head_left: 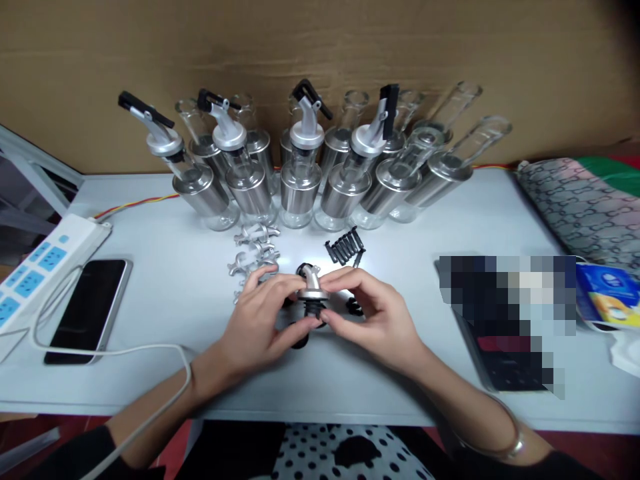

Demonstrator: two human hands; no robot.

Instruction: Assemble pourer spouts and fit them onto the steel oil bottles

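Between my fingertips, just above the table, is a silver pourer spout [313, 292] with a black ribbed stopper at its lower end. My left hand [260, 313] pinches it from the left, thumb at the stopper. From the right, my right hand [377, 317] grips it, with the thumb on the stopper and fingers by the metal collar. Silver spout parts [253, 257] lie beyond my left hand. Black lever pieces [345, 247] lie in a row beyond my right hand. Small black parts [355, 306] sit by my right fingers, and other black pieces [300, 337] are partly hidden below the pourer.
Several glass bottles with metal sleeves [300, 180] stand at the back; some carry pourers with black levers. A phone [90, 310] and power strip [37, 267] lie left, a white cable [135, 348] crossing my left forearm. Right are a blurred dark object [500, 320] and blue-yellow packet [607, 293].
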